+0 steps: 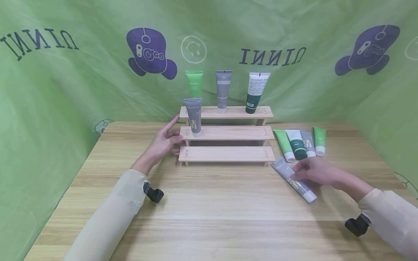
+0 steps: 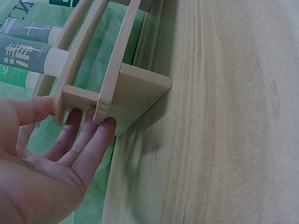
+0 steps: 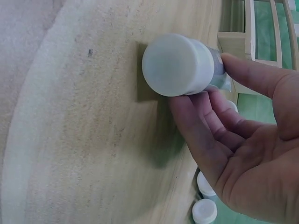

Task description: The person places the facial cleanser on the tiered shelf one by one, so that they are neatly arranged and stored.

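My right hand pinches a grey squeeze tube with a white cap, held slantwise just over the table at the right. In the right wrist view its white cap faces the camera, between thumb and fingers. My left hand touches the left end of a three-tier wooden display rack. Seen from the left wrist, the thumb meets one shelf's end and the other fingers rest against the side. On the middle tier, a grey tube stands upright on its cap at the left.
Along the top tier stand a green tube, a grey tube and a white-and-dark-green tube. Several tubes lie right of the rack, among them a light green tube and a green tube. A green curtain hangs behind the table.
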{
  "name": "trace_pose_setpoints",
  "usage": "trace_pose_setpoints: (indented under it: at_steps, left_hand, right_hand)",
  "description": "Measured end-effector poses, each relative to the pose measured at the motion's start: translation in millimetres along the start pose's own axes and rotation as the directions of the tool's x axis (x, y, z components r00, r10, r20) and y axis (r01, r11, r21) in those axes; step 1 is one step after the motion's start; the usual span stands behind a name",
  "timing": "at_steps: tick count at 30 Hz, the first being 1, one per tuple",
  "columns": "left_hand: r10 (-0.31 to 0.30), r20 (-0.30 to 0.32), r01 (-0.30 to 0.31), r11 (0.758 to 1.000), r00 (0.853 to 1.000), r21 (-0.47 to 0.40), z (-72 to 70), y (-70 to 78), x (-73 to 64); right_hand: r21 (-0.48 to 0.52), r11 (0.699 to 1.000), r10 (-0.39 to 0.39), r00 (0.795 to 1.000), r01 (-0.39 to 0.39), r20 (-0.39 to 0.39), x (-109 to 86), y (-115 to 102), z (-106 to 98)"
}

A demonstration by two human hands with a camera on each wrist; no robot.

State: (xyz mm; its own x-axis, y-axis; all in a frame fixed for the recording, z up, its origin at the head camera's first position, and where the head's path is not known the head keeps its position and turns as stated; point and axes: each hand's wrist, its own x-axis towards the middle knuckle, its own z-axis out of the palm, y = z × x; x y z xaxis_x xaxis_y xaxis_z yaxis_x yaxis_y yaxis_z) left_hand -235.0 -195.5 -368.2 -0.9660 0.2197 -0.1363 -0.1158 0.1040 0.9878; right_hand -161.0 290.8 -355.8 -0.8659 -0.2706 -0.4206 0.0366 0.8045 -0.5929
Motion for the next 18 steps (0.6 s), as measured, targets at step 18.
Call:
trace_pose_setpoints:
  at_steps: [18]
  left_hand:
    - [0.015,0.004,-0.015,1.0,1.0,-0.004,-0.5,-1.6,0.2]
  right_hand:
    - [0.133,0.986,-0.103,0.995,0.101,0.007,-10.5,15,2]
